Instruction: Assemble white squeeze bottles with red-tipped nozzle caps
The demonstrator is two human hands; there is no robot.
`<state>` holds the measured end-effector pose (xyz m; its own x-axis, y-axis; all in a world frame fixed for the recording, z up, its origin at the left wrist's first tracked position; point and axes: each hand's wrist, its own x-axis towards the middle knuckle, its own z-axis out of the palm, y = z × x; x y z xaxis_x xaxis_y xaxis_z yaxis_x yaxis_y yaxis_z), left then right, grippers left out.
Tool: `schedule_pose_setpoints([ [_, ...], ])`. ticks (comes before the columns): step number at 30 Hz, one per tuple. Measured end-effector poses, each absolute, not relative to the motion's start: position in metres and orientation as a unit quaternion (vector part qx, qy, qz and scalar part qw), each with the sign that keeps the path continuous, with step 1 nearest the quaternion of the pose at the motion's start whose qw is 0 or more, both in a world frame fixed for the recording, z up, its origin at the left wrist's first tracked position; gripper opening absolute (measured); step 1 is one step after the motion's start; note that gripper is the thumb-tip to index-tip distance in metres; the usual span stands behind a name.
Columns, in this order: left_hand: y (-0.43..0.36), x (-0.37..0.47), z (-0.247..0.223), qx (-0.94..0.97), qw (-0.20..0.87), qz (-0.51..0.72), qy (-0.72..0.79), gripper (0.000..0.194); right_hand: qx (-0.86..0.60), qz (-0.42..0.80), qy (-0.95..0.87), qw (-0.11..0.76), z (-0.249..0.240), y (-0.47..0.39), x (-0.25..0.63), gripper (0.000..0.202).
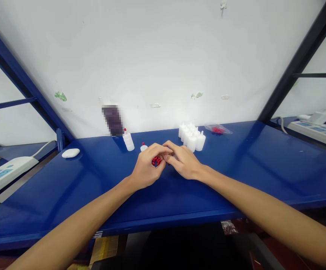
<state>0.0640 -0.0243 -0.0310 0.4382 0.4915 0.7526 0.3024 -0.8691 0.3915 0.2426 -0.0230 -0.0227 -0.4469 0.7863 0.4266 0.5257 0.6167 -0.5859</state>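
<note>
Small red caps (156, 161) lie in a cluster on the blue table, seen through the ring of my left hand (147, 168). Its thumb and fingers are curled round them. My right hand (184, 162) comes in from the other side, fingers bent and drawn together. The fingertips of both hands meet just right of the caps; anything pinched there is hidden. Behind my left hand stands a white bottle with a red tip (143, 147), its lower part covered. Another white red-tipped bottle (128, 141) stands farther left, slightly tilted in view.
Several white bottles (192, 138) without red tips stand grouped behind my right hand. A clear bag of red caps (218, 129) lies to their right. A white rounded case (71, 153) rests at the left of the blue table (221, 180). A pixelated dark object (113, 120) leans at the wall.
</note>
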Motion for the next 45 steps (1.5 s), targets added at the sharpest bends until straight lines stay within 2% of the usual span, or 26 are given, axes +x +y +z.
schedule_pose_setpoints([
  [11, -0.03, 0.067, -0.029, 0.853, 0.111, 0.458, 0.224, 0.021, -0.37, 0.184, -0.843, 0.346, -0.021, -0.029, 0.24, 0.013],
  [17, -0.034, 0.068, -0.03, 0.857, 0.076, 0.464, 0.213, 0.019, -0.323, 0.189, -0.852, 0.366, -0.022, -0.029, 0.243, 0.008],
  [25, -0.029, 0.066, -0.031, 0.846, 0.052, 0.485, 0.213, 0.018, -0.313, 0.223, -0.835, 0.394, -0.023, -0.029, 0.24, 0.021],
  [29, -0.008, 0.044, -0.016, 0.768, 0.025, 0.569, 0.293, 0.01, -0.341, 0.24, -0.803, 0.426, -0.027, -0.022, 0.24, 0.034],
  [31, 0.006, 0.026, -0.008, 0.722, -0.027, 0.599, 0.344, 0.014, -0.348, 0.248, -0.796, 0.429, -0.029, -0.02, 0.241, 0.035],
  [35, 0.029, -0.003, -0.006, 0.75, -0.132, 0.498, 0.415, 0.009, -0.362, 0.278, -0.766, 0.453, -0.029, -0.017, 0.241, 0.03],
  [40, 0.04, -0.005, -0.025, 0.818, -0.132, 0.34, 0.445, 0.015, -0.301, 0.387, -0.71, 0.506, -0.029, -0.015, 0.242, 0.02],
  [42, 0.041, -0.002, -0.029, 0.821, -0.125, 0.322, 0.455, 0.019, -0.259, 0.441, -0.719, 0.471, -0.029, -0.016, 0.241, 0.019],
  [45, 0.043, -0.001, -0.032, 0.818, -0.111, 0.32, 0.464, 0.021, -0.218, 0.489, -0.764, 0.36, -0.027, -0.025, 0.237, 0.019],
])
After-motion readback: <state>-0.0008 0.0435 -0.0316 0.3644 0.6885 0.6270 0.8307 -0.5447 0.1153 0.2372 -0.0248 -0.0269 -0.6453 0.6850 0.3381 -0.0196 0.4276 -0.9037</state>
